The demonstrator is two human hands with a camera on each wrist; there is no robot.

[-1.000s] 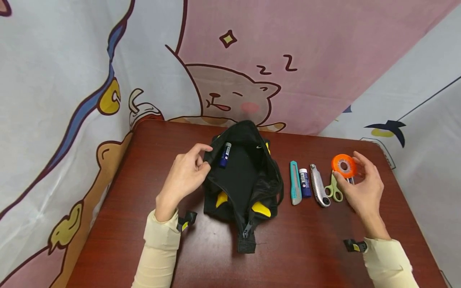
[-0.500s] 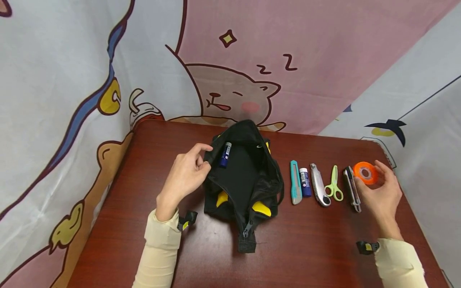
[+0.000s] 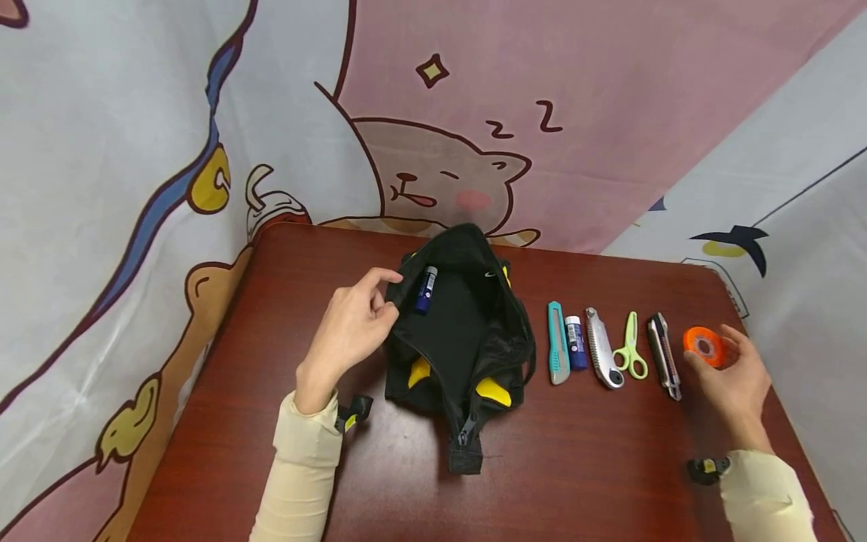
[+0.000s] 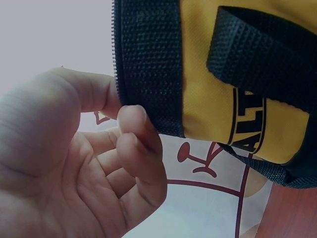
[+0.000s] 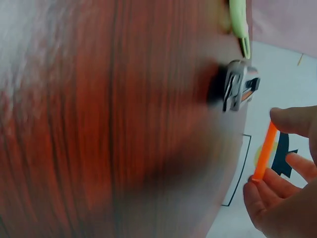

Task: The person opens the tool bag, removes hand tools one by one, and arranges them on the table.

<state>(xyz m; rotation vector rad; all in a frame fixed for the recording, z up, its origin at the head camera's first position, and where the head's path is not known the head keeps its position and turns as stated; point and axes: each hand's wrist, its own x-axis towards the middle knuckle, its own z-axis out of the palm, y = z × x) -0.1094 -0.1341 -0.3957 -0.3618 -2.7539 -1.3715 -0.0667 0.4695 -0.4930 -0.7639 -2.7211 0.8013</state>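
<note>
My left hand (image 3: 352, 324) pinches the left rim of a black bag (image 3: 460, 324), which gapes wide with its zip undone. A blue glue stick (image 3: 426, 290) lies inside. In the left wrist view, thumb and fingertips grip the zip edge of the bag (image 4: 208, 99), whose outside is yellow with black straps. Over at the right of the table, my right hand (image 3: 738, 380) holds an orange roll of tape (image 3: 692, 339) between thumb and fingers. The right wrist view shows the tape roll (image 5: 266, 151) edge-on in that grip.
Right of the bag stand in a row a teal box cutter (image 3: 558, 342), a second glue stick (image 3: 576, 345), a silver utility knife (image 3: 601, 346), green scissors (image 3: 631, 350) and a dark-and-silver cutter (image 3: 664, 357). A printed cloth (image 3: 576, 188) hangs behind the brown table (image 3: 555, 467).
My right hand has carried the orange tape roll rightward and slightly nearer, from over the scissors to right of the dark cutter, which is now uncovered. My left hand has stayed on the bag's rim.
</note>
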